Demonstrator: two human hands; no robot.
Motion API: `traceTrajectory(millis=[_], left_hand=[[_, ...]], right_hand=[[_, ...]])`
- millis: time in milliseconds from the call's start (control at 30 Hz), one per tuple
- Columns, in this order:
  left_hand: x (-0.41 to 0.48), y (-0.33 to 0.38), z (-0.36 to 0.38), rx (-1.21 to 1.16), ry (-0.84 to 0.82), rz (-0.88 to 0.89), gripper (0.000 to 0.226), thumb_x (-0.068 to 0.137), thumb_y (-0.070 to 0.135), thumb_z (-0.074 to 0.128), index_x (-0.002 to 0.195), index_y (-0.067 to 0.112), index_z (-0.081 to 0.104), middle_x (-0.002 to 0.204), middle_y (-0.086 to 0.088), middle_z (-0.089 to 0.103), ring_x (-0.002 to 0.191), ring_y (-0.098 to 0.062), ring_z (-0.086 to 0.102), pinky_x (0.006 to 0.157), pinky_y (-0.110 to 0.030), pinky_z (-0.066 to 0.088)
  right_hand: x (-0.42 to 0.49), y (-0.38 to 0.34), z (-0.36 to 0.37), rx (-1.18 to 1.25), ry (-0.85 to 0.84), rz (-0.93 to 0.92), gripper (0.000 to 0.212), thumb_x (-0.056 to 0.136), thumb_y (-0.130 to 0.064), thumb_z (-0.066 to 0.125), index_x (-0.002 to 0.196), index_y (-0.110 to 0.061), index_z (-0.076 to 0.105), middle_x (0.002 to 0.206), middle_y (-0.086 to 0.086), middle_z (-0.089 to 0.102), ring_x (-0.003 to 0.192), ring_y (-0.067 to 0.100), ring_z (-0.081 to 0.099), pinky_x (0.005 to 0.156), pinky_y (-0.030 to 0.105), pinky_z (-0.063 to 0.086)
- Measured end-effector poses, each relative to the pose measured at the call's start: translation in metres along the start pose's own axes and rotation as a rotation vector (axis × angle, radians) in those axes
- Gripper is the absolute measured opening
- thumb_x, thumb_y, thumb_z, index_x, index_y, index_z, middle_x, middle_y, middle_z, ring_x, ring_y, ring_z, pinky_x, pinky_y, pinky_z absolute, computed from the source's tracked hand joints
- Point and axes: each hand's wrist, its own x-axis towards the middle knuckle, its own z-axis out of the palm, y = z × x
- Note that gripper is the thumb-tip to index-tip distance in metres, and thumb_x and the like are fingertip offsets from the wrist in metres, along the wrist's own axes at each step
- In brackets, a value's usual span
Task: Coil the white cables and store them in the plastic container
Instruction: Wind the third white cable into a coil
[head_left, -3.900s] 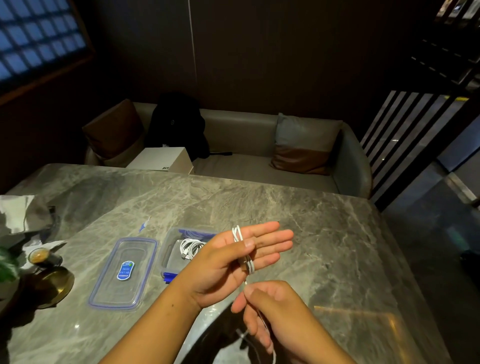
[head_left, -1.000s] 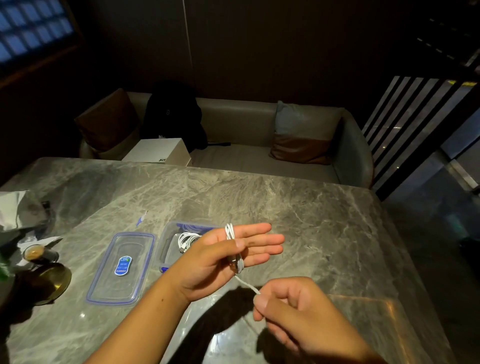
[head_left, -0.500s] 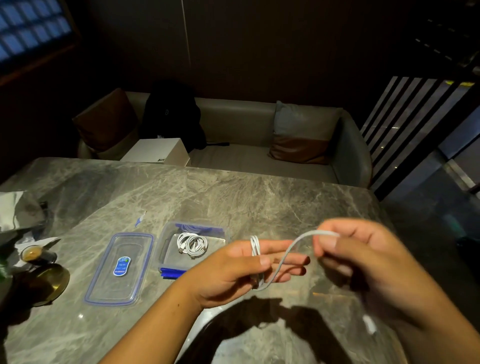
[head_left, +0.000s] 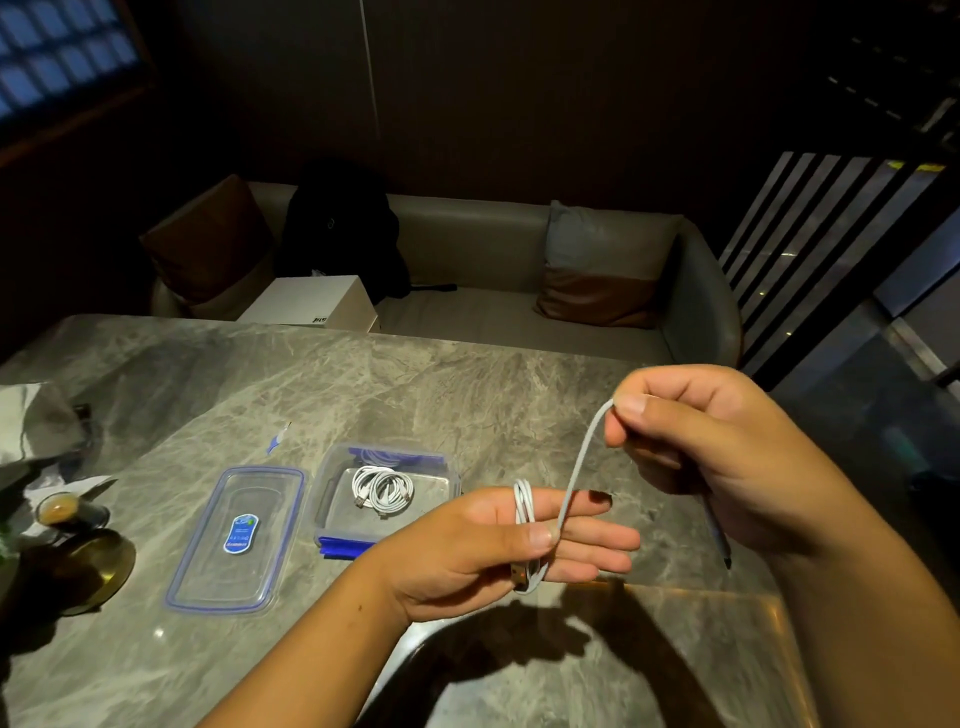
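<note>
The grey marble bench fills the lower frame. Left of centre stands an open plastic container, and its lid lies flat just beside it on the left. Above the lid lies a small blue-white scrap. At the left edge are a small cup, a golden dish and crumpled paper.

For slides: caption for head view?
Coiling: white cable wound on left hand, right hand pinching its free strand; plastic container open behind.

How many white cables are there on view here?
2 for certain: the held cable, wound round the left hand, its loose end pinched by the right hand; and a coiled bundle in the plastic container. That bundle may hide more.
</note>
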Motion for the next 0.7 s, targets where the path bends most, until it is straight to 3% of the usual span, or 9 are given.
traceTrajectory(millis=[300,500,700], left_hand=[[0.007,-0.003,0.010,0.003,-0.065,-0.019,0.056,0.096,0.013,0.046,0.145,-0.009,0.030,0.144,-0.038,0.040,0.132,-0.045,0.045,0.110,-0.039,0.040],[0.008,-0.001,0.013,0.054,-0.069,-0.023,0.046,0.100,0.003,0.031,0.143,-0.012,0.032,0.143,-0.040,0.039,0.129,-0.044,0.047,0.109,-0.039,0.040],[0.005,0.002,0.016,0.145,-0.035,-0.005,0.046,0.100,0.003,0.034,0.145,-0.006,0.037,0.141,-0.035,0.046,0.127,-0.040,0.052,0.107,-0.038,0.042]], right_hand=[[0.032,0.006,0.013,-0.041,-0.166,0.001,0.026,0.088,-0.024,0.057,0.070,-0.010,0.069,0.046,-0.003,0.039,0.042,0.008,0.027,0.041,0.019,0.022],[0.047,0.012,0.021,-0.059,-0.245,0.013,0.028,0.090,-0.025,0.056,0.071,-0.007,0.067,0.046,-0.005,0.041,0.044,0.009,0.027,0.042,0.020,0.020],[0.057,0.036,0.022,0.040,-0.171,0.119,0.035,0.099,-0.016,0.050,0.068,-0.011,0.063,0.046,-0.002,0.039,0.044,0.010,0.026,0.043,0.023,0.018]])
